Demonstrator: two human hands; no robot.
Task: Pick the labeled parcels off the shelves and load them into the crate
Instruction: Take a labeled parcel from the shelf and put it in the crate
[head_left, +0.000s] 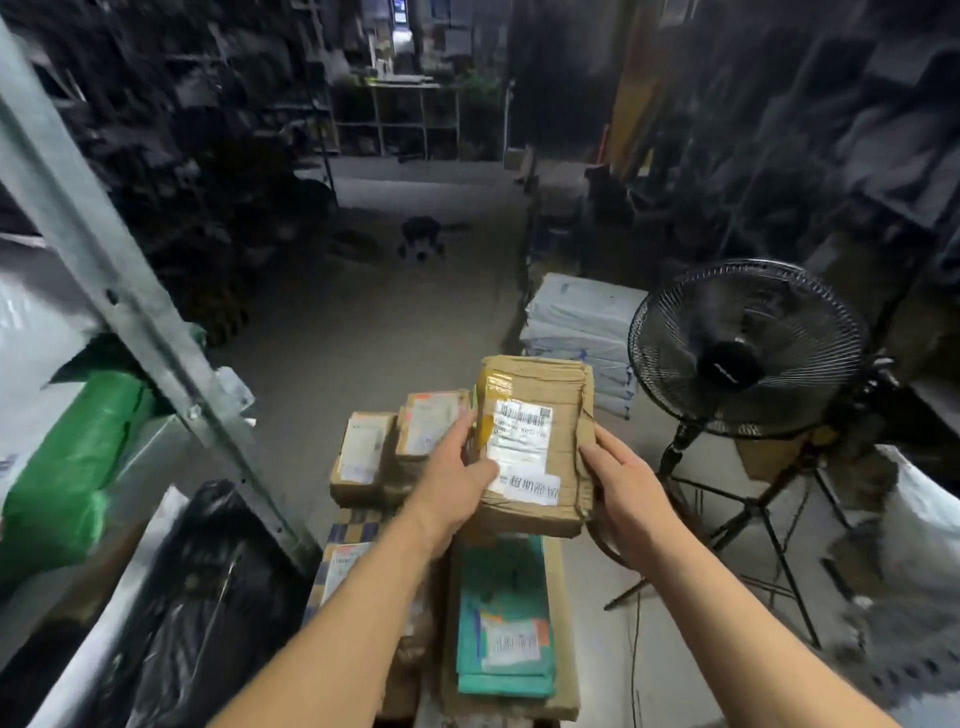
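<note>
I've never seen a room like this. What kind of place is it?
Probably a parcel warehouse or stockroom. Both hands hold a brown cardboard parcel with a barcode label, more labelled cardboard boxes are piled below, and grey metal shelving holds bagged goods.

A worn brown cardboard parcel with a white barcode label faces up, slightly tilted, above a pile of smaller labeled brown cardboard boxes and a teal flat parcel.

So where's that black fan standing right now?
In the head view the black fan stands on the floor at the right, just beyond the right hand and the cardboard parcel, beside a stack of pale bags.
</note>
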